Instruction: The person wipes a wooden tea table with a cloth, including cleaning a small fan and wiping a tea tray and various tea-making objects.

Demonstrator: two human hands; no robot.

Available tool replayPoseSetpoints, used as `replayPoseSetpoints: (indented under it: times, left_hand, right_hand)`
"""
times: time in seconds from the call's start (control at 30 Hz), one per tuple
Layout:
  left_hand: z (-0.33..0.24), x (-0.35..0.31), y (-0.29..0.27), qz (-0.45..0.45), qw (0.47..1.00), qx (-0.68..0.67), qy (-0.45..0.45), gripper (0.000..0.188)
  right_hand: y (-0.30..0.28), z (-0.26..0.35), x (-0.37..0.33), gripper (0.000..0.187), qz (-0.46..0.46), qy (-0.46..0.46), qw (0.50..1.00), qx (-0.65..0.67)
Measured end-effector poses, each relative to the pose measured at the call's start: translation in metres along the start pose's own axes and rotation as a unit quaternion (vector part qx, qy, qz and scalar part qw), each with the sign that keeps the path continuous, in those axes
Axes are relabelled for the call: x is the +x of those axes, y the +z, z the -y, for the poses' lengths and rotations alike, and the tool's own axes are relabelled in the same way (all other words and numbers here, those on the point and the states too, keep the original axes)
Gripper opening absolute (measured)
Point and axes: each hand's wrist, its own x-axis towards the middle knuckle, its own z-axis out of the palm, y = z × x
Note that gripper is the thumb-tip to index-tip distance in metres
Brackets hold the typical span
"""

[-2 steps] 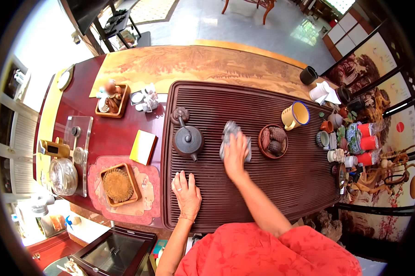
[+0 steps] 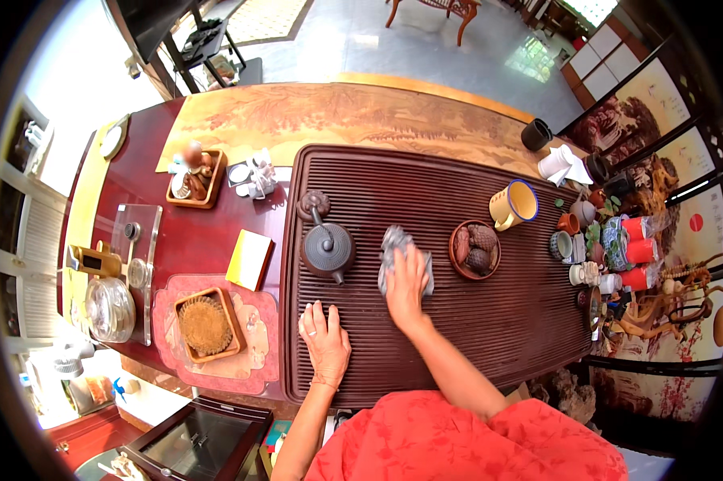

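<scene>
A grey cloth (image 2: 394, 243) lies crumpled on the ribbed dark brown tea tray (image 2: 458, 337). My right hand (image 2: 407, 284) presses down on it and holds it against the slats. My left hand (image 2: 325, 337) rests palm down on the tray's near left part, fingers stretched out, with nothing in it. Just beyond that hand stands a dark teapot (image 2: 328, 250), its spout pointing toward me. Right of the cloth is a round reddish bowl (image 2: 461, 269) with several dark, bumpy objects in it. A yellow mug with a blue rim (image 2: 503, 212) stands behind the bowl.
Left of the tray are a yellow box (image 2: 249, 259), a square wooden dish with a round brown cake (image 2: 205, 325), and a wooden tray of small figures (image 2: 215, 192). Several small cups and red canisters (image 2: 641, 252) crowd the right end. A black cup (image 2: 536, 134) stands at the far right.
My right hand and the cloth have slid slightly left on the tray. My left hand stays in place.
</scene>
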Motion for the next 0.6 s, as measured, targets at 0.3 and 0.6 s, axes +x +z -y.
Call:
replayPoseSetpoints:
  times: [0.3, 0.6]
  left_hand:
    - [-0.001, -0.002, -0.003, 0.006, 1.000, -0.015, 0.001, 0.044]
    - [-0.002, -0.002, -0.001, 0.018, 1.000, -0.013, 0.000, 0.043]
  right_hand:
    - [0.027, -0.063, 0.141, 0.042, -0.128, 0.035, 0.985, -0.110]
    - [0.066, -0.047, 0.230, 0.012, -0.068, 0.009, 0.990, -0.124]
